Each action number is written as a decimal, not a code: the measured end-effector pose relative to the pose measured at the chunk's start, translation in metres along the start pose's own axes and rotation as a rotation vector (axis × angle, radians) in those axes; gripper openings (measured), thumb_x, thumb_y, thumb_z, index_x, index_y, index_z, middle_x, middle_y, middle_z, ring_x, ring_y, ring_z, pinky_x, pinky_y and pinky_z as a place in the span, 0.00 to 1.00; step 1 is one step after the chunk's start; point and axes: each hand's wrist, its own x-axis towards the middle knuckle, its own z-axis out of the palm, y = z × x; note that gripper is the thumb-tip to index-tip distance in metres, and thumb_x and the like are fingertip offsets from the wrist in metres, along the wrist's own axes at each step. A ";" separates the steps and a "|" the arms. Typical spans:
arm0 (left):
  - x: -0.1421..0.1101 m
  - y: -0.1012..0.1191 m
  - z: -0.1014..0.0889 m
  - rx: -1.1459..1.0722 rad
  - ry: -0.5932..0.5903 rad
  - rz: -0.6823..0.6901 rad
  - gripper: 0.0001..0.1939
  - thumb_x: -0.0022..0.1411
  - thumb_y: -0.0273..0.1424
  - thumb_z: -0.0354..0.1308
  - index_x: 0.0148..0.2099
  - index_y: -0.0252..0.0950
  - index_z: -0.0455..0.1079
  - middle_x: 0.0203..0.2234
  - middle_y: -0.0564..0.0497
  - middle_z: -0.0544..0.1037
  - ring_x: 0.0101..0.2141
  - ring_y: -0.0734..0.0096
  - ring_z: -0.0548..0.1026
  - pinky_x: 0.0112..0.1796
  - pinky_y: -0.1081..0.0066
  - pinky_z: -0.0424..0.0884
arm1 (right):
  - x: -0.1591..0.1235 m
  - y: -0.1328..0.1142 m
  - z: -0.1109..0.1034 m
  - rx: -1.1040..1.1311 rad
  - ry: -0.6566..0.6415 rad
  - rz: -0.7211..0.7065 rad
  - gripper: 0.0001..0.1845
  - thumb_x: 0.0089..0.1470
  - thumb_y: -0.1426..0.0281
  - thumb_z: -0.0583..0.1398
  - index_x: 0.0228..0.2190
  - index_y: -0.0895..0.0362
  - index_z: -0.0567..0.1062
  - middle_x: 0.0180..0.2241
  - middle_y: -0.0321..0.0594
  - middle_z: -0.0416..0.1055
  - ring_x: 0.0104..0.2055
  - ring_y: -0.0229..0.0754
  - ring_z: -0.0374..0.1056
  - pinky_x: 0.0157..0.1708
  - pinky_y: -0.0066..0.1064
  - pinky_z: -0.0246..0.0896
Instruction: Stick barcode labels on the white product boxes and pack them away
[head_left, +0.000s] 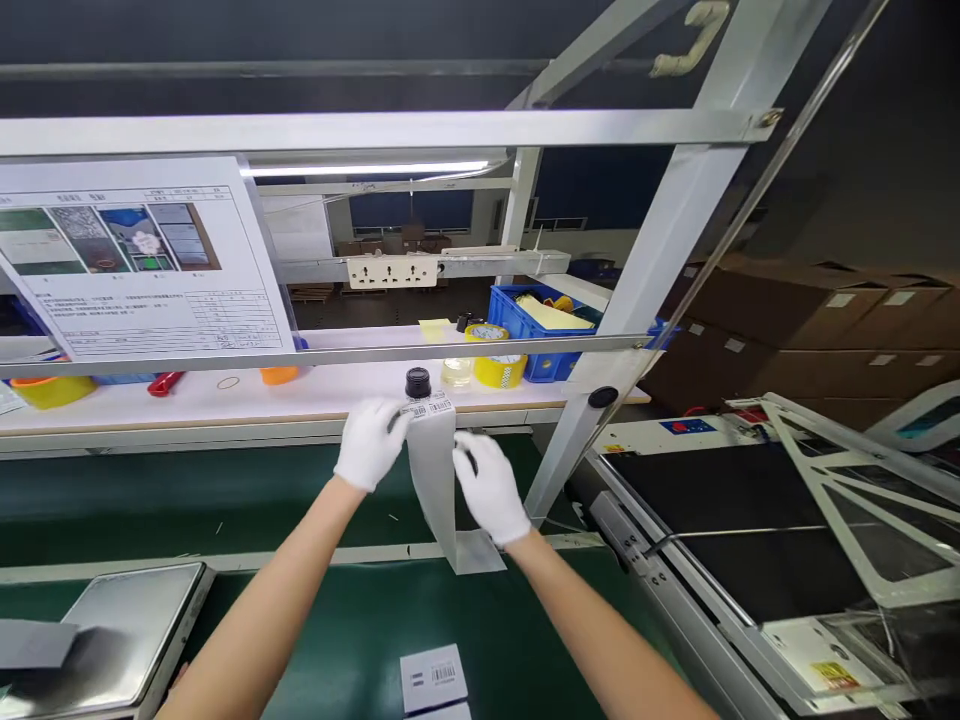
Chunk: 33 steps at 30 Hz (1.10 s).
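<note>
Head view: white-gloved left hand [370,445] pinches top of long pale-grey backing strip [432,480], white barcode label [427,408] at upper end. White-gloved right hand [489,487] half-closed at strip's right edge, grip unclear. Strip's lower end folds onto green conveyor belt [150,510].

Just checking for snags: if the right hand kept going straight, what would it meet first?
Probably the pale label strip, just ahead of the right hand; depth is unclear.

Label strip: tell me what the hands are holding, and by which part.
The left hand pinches the label strip at its top left corner, beside the barcode; the right hand is at its right edge, grip unclear.
</note>
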 end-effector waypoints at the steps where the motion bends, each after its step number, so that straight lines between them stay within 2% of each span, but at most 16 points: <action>1: 0.013 -0.002 0.005 0.056 -0.054 0.017 0.15 0.73 0.40 0.57 0.52 0.37 0.79 0.46 0.44 0.84 0.49 0.53 0.79 0.51 0.54 0.74 | 0.024 -0.005 -0.001 -0.026 0.046 -0.075 0.19 0.69 0.64 0.53 0.51 0.57 0.79 0.47 0.50 0.77 0.51 0.52 0.71 0.56 0.47 0.68; 3: 0.024 -0.007 0.019 0.139 -0.129 0.030 0.19 0.71 0.45 0.59 0.53 0.36 0.79 0.47 0.43 0.83 0.50 0.49 0.78 0.50 0.52 0.73 | 0.059 -0.010 0.001 -0.068 0.077 -0.187 0.18 0.68 0.66 0.54 0.50 0.57 0.80 0.49 0.49 0.77 0.53 0.52 0.69 0.58 0.48 0.66; 6: 0.019 -0.015 0.039 0.171 -0.098 0.032 0.20 0.69 0.47 0.62 0.51 0.37 0.80 0.48 0.44 0.84 0.51 0.49 0.78 0.51 0.51 0.72 | 0.087 -0.008 0.010 -0.145 -0.008 -0.251 0.16 0.68 0.67 0.55 0.49 0.56 0.81 0.48 0.48 0.77 0.53 0.53 0.68 0.58 0.47 0.65; 10: 0.011 -0.020 0.048 0.140 -0.010 0.039 0.14 0.66 0.41 0.66 0.49 0.40 0.80 0.45 0.48 0.85 0.49 0.54 0.79 0.51 0.53 0.71 | 0.100 -0.001 0.017 -0.284 -0.154 -0.274 0.13 0.67 0.68 0.58 0.46 0.54 0.83 0.46 0.45 0.78 0.50 0.52 0.67 0.55 0.45 0.61; 16: 0.009 -0.021 0.050 0.092 0.039 0.051 0.11 0.67 0.38 0.66 0.49 0.42 0.81 0.46 0.48 0.85 0.51 0.55 0.79 0.52 0.54 0.70 | 0.103 0.007 0.019 -0.357 -0.136 -0.353 0.13 0.69 0.65 0.58 0.41 0.53 0.84 0.42 0.43 0.77 0.46 0.49 0.65 0.47 0.41 0.57; 20: 0.008 -0.022 0.053 0.084 0.015 0.026 0.10 0.67 0.37 0.66 0.49 0.42 0.81 0.46 0.48 0.85 0.51 0.55 0.79 0.52 0.53 0.70 | 0.100 0.011 0.021 -0.377 -0.078 -0.419 0.16 0.70 0.64 0.56 0.40 0.53 0.84 0.40 0.44 0.76 0.45 0.48 0.63 0.46 0.41 0.57; 24: 0.008 -0.020 0.051 0.085 -0.016 0.003 0.11 0.66 0.37 0.67 0.49 0.42 0.81 0.47 0.48 0.85 0.52 0.54 0.79 0.53 0.53 0.69 | 0.098 0.007 0.023 -0.399 -0.069 -0.423 0.18 0.69 0.66 0.55 0.39 0.54 0.85 0.40 0.45 0.76 0.46 0.49 0.62 0.47 0.42 0.58; 28: 0.010 -0.020 0.045 0.081 -0.083 0.034 0.21 0.61 0.42 0.71 0.53 0.40 0.79 0.50 0.47 0.84 0.54 0.51 0.77 0.54 0.52 0.68 | 0.089 -0.001 0.017 -0.349 0.002 -0.431 0.16 0.68 0.69 0.55 0.38 0.55 0.83 0.42 0.45 0.78 0.48 0.49 0.65 0.50 0.43 0.61; 31: 0.011 -0.021 0.038 0.060 -0.156 0.044 0.30 0.58 0.48 0.72 0.56 0.38 0.77 0.53 0.43 0.82 0.55 0.49 0.76 0.55 0.52 0.68 | 0.054 -0.007 0.005 -0.223 0.112 -0.453 0.13 0.67 0.71 0.56 0.38 0.55 0.81 0.45 0.45 0.78 0.53 0.49 0.68 0.56 0.46 0.64; 33: 0.009 -0.020 0.033 0.040 -0.205 0.067 0.36 0.54 0.51 0.74 0.58 0.36 0.76 0.55 0.41 0.80 0.56 0.47 0.76 0.56 0.53 0.68 | 0.008 -0.005 0.001 -0.114 0.171 -0.388 0.11 0.67 0.70 0.57 0.38 0.54 0.80 0.45 0.46 0.78 0.53 0.50 0.70 0.59 0.50 0.66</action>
